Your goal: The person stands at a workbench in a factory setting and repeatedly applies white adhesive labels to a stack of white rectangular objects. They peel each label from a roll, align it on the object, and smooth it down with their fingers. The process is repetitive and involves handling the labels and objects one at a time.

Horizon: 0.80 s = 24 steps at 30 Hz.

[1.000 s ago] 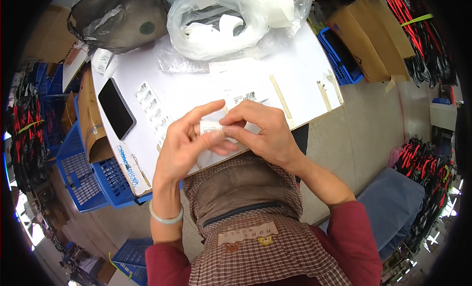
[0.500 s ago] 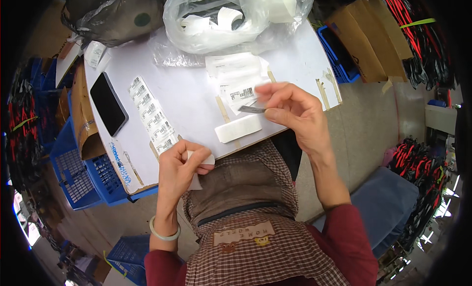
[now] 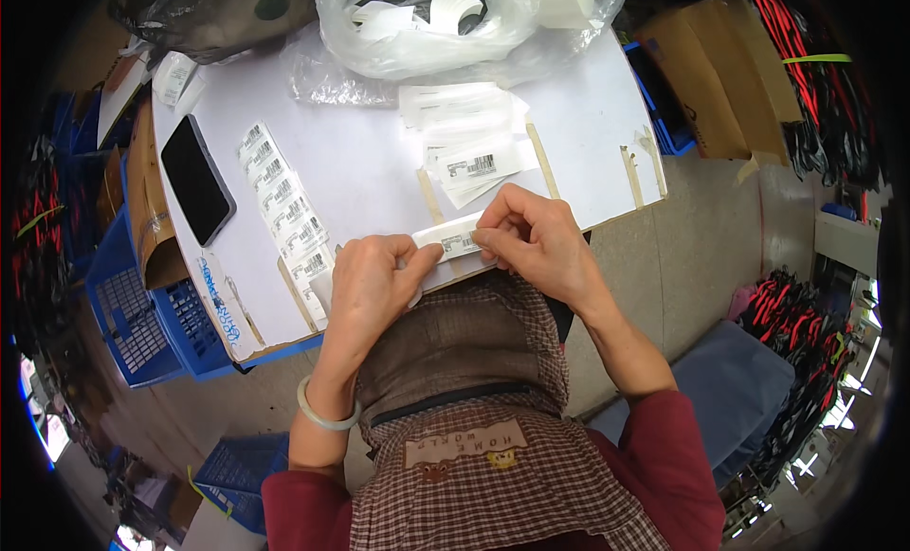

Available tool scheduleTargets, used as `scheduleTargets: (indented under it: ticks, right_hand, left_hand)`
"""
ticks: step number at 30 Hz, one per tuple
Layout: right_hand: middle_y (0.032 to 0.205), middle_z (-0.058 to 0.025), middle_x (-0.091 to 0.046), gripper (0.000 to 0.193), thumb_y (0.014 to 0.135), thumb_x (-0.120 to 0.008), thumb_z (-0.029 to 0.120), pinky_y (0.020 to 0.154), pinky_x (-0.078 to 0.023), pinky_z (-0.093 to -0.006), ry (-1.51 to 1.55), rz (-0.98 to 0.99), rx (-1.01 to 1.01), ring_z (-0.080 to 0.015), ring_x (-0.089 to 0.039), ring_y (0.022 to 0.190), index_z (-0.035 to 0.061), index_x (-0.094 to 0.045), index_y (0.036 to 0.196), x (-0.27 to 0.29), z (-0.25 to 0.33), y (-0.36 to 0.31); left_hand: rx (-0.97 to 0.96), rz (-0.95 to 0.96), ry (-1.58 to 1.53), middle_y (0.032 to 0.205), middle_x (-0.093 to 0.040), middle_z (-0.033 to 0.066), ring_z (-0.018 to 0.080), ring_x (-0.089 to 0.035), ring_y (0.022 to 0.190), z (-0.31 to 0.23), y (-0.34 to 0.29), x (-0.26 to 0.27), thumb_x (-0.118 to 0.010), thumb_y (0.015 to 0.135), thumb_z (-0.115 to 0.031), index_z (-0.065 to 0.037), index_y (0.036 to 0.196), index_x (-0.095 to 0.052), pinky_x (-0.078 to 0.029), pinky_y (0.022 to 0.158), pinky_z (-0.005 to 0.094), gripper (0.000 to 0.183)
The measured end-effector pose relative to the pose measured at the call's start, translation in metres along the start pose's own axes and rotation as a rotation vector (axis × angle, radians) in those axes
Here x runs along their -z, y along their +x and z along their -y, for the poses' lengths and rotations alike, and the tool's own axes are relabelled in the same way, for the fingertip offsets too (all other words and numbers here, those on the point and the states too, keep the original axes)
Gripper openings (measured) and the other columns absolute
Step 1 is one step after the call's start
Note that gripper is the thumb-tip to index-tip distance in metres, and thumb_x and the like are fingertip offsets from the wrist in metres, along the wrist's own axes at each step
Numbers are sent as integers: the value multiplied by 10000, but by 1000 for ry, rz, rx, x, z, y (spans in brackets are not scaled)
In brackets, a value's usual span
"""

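A white card [image 3: 431,236] lies at the table's near edge with a barcode label [image 3: 457,243] on its face. My right hand [image 3: 540,248] pinches the label's right end between thumb and fingertips. My left hand [image 3: 370,281] is closed, its thumb touching the card's left end; a bit of white backing paper [image 3: 414,297] shows beneath its curled fingers. Beside that hand, a long strip of barcode labels [image 3: 284,205] runs away up the table. Beyond the card rests a loose pile of white cards [image 3: 455,125], the nearest one bearing a barcode label.
A black phone [image 3: 197,181] lies at the left of the white table [image 3: 351,162]. Clear plastic bags [image 3: 398,54] holding white paper pieces and a dark bag [image 3: 213,16] stand at the back. Blue crates [image 3: 137,309] and cardboard boxes [image 3: 711,77] flank the table.
My right hand has come down and left from above the pile to the near card, bringing the label onto it. My left hand has moved right and up to the card's left end.
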State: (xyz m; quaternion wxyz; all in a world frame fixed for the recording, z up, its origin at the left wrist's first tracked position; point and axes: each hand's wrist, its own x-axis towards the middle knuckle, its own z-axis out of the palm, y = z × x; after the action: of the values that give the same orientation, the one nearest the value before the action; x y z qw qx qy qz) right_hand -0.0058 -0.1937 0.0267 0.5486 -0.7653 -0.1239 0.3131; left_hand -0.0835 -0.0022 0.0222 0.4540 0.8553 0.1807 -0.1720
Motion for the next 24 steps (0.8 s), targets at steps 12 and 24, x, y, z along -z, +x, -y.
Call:
scheduleTargets:
  ticks: [12, 24]
  right_hand:
    - [652, -108, -658, 115, 851, -678, 30, 547, -497, -283, -87, -40, 16, -158, -647, 582, -43, -593, 825, -3, 1, 1]
    - [1250, -170, -600, 618, 721, -705, -60, 965, -494, -441, -461, 100, 733, -386, -583, 1134, 28, -505, 1299, 8, -17, 6]
  left_hand:
    - [21, -8, -65, 480, -578, 66, 89, -520, 417, -1, -2, -4, -680, 886, -194, 66, 707, -690, -379, 415, 261, 316]
    - [21, -1, -103, 494, -584, 67, 95, -528, 431, 0, -4, -3, -670, 893, -188, 63, 696, -678, -380, 430, 261, 319]
